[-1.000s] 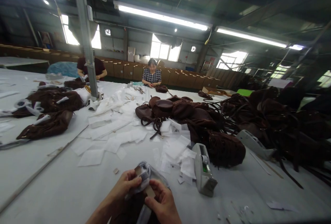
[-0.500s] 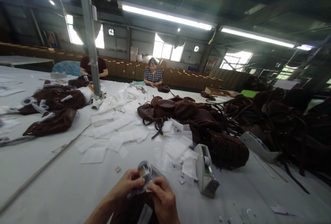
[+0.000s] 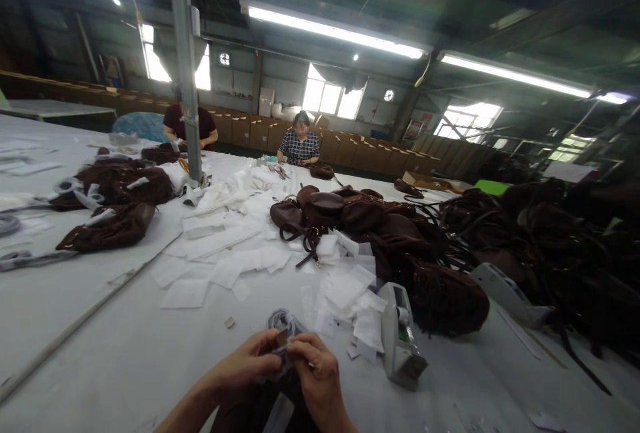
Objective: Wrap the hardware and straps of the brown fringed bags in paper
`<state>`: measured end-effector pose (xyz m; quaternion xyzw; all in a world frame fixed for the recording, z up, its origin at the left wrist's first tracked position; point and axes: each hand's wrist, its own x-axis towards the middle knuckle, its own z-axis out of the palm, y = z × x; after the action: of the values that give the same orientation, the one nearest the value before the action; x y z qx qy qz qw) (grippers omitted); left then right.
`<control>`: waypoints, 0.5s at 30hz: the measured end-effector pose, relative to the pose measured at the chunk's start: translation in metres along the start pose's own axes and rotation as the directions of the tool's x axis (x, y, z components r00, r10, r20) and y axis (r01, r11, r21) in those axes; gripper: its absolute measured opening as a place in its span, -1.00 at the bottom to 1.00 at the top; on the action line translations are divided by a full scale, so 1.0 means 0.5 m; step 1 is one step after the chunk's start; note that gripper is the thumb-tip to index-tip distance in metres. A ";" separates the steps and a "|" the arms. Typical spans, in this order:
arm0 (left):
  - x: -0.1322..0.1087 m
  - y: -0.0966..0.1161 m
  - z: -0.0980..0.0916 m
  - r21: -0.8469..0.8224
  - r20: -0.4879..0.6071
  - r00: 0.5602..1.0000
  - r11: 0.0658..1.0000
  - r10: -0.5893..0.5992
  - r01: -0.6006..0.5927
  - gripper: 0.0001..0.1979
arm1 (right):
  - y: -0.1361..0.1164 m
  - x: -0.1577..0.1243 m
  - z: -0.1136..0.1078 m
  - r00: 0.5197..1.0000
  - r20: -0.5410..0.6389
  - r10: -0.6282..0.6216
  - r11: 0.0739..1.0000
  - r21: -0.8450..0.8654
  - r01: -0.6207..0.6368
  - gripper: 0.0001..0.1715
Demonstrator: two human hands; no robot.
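Low in the head view, my left hand [image 3: 249, 365] and my right hand [image 3: 316, 373] are pinched together on a small metal fitting wrapped in crumpled clear film [image 3: 283, 328]. Both hands have their fingers closed on it. Under my wrists lies something dark brown [image 3: 260, 406], mostly hidden. A white tape dispenser [image 3: 399, 336] stands just right of my right hand.
Brown fringed bags [image 3: 380, 233] are heaped at centre and right. White paper sheets [image 3: 235, 246] lie scattered on the white table [image 3: 100, 353]. More brown bags [image 3: 107, 230] sit at left near a metal post [image 3: 187, 66]. Two people sit at the far edge.
My hands have drawn closer together over the wrapped fitting, and the film is bunched tighter. The view has tilted up slightly.
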<state>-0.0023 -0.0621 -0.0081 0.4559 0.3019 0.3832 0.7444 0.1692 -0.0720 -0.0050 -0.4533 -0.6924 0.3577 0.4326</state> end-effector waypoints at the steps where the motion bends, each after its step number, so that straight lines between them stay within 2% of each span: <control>1: 0.000 -0.003 -0.003 -0.047 -0.007 1.000 0.999 -0.016 0.015 -0.76 | -0.004 0.002 -0.001 1.000 0.002 0.002 1.000 0.004 -0.002 -0.81; 4: 0.002 -0.007 -0.010 -0.082 -0.027 0.999 0.996 -0.038 0.036 -0.71 | -0.011 0.006 -0.003 1.000 0.025 0.002 1.000 0.017 -0.003 -0.81; 8: 0.006 0.009 -0.006 0.050 -0.017 1.000 0.999 -0.012 0.013 -0.74 | -0.009 0.003 0.002 1.000 0.022 0.005 1.000 0.022 -0.006 -0.82; 12: 0.004 0.018 0.011 0.164 -0.073 0.997 0.987 0.011 0.001 -0.74 | 0.001 -0.006 0.010 0.996 -0.048 0.071 0.997 0.044 -0.069 -0.90; 15: 0.000 0.013 0.020 0.171 -0.127 0.992 0.985 0.010 0.012 -0.87 | 0.006 -0.008 0.013 0.977 -0.134 0.165 0.984 0.082 -0.155 -0.84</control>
<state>0.0036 -0.0644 0.0019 0.4927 0.3810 0.3836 0.6818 0.1649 -0.0756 -0.0113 -0.5160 -0.6082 0.3833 0.4657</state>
